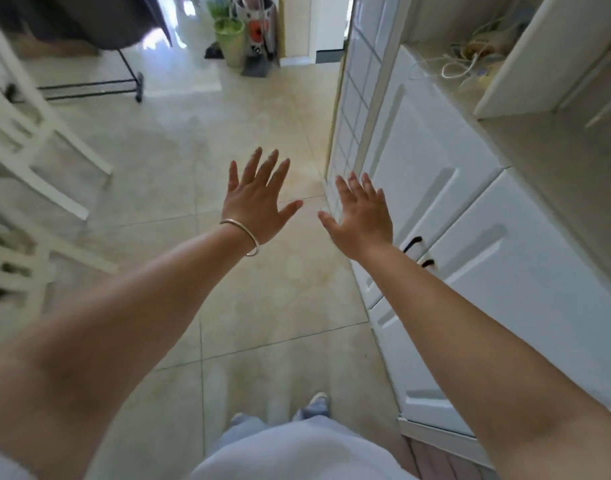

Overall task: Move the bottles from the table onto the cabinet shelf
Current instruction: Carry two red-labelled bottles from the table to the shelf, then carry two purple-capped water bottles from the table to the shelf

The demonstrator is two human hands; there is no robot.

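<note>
Both my arms stretch forward over the tiled floor. My left hand [257, 199] is held flat with fingers spread and empty; a thin metal bangle sits on its wrist. My right hand [361, 214] is also spread and empty, just left of the white cabinet [435, 188]. The cabinet's open shelf [463, 81] at the upper right holds a tangle of white cord. No bottle and no table top are in view.
White chairs [37, 157] stand at the left. A dark-draped rack on black wheels [89, 64] is at the back left. A green pot [230, 39] and a patterned bin [259, 29] stand at the far wall. My legs and one shoe [317, 400] show below.
</note>
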